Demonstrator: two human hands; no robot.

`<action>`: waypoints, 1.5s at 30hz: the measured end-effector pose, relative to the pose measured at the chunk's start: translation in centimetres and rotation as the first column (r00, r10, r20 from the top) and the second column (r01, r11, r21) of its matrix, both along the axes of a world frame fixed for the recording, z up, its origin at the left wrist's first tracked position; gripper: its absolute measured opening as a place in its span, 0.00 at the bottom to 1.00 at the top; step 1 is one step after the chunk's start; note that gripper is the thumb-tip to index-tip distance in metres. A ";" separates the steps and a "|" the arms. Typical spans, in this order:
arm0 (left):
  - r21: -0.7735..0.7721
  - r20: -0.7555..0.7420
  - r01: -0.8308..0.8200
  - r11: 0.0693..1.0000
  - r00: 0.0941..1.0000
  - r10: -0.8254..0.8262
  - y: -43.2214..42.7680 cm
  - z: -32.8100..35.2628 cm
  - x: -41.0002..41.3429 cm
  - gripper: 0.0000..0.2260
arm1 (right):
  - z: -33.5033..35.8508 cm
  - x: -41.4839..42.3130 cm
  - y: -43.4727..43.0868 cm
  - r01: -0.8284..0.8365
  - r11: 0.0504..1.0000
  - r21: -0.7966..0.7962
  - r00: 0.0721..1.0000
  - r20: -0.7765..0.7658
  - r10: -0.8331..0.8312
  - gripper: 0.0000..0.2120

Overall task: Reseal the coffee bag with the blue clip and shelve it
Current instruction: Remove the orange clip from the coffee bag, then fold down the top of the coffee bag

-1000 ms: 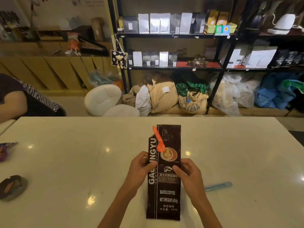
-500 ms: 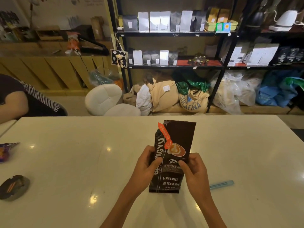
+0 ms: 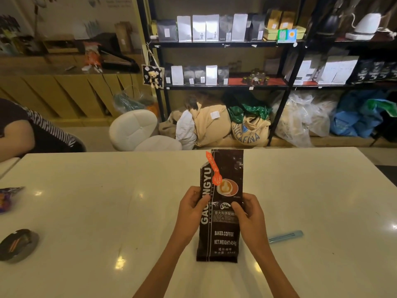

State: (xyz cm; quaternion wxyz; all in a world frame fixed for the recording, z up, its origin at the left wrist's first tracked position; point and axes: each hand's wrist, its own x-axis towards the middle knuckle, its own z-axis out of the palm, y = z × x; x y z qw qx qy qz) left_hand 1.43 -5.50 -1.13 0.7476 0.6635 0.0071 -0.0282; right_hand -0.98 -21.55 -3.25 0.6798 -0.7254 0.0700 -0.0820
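A dark brown coffee bag (image 3: 223, 235) stands upright on the white table (image 3: 96, 211), its flat top edge unfolded and an orange tag (image 3: 213, 168) hanging at its upper left corner. My left hand (image 3: 192, 208) grips the bag's left side at mid height. My right hand (image 3: 249, 214) grips its right side at the same height. The light blue clip (image 3: 285, 236) lies flat on the table just right of my right wrist, touched by neither hand.
Black shelves (image 3: 225, 43) behind the table hold rows of coffee bags, with sacks on the floor below. A seated person's arm (image 3: 19, 136) is at the far left. A dark ashtray (image 3: 18, 245) and a snack wrapper (image 3: 8, 197) lie near the table's left edge.
The bag went from lying flat, to lifted and tilted, to standing upright nearer me. Both hands kept their grip on its sides. The clip stayed put.
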 end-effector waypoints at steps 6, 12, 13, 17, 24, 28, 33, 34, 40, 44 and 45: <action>-0.032 -0.046 0.032 0.999 0.998 -0.034 0.4 -1.2 1.4 0.11 | -1.1 1.2 -0.7 0.007 0.982 -0.188 0.998 -0.058 -0.018 0.07; 0.199 0.066 0.199 0.960 0.974 -0.215 2.0 -2.3 2.9 0.29 | -2.1 2.8 -2.0 0.057 0.997 -0.046 0.985 -0.162 -0.064 0.05; 0.231 0.060 0.227 0.946 0.967 -0.247 2.2 -2.3 3.1 0.30 | -2.2 2.9 -2.1 0.063 0.998 -0.011 0.981 -0.184 -0.064 0.06; 0.359 0.093 0.267 0.894 0.943 -0.319 2.5 -2.6 3.6 0.25 | -2.0 3.0 -1.7 0.078 0.996 0.043 0.985 -0.159 -0.070 0.06; 0.310 0.061 0.261 0.914 0.954 -0.293 2.5 -3.4 4.1 0.29 | -1.0 3.3 -1.6 -0.060 0.979 -0.194 0.998 -0.013 0.059 0.13; 0.324 0.036 0.303 0.896 0.943 -0.332 2.7 -3.7 4.1 0.31 | -1.0 3.6 -2.2 -0.108 0.971 -0.212 0.994 -0.042 0.101 0.15; 0.408 0.107 0.127 0.904 0.977 -0.185 1.8 -3.9 4.3 0.24 | -0.5 4.1 -2.3 -0.036 0.971 -0.237 0.998 -0.060 0.023 0.15; 0.421 0.123 0.102 0.902 0.978 -0.168 1.7 -3.9 4.3 0.22 | -0.5 4.1 -2.3 -0.026 0.970 -0.241 0.998 -0.053 0.014 0.14; 0.376 0.066 0.051 0.925 0.994 -0.082 1.8 -3.5 3.8 0.09 | -0.5 4.3 -3.0 0.002 0.945 -0.328 0.998 -0.064 -0.025 0.06; 0.299 0.037 0.066 0.952 0.996 -0.081 1.0 -2.5 2.7 0.07 | 0.3 4.1 -2.7 -0.057 0.961 -0.272 0.997 -0.067 0.040 0.07; 0.295 0.027 0.002 0.956 1.000 -0.011 0.4 -2.3 2.4 0.07 | 0.6 4.0 -2.4 -0.079 0.951 -0.299 0.996 -0.052 0.067 0.08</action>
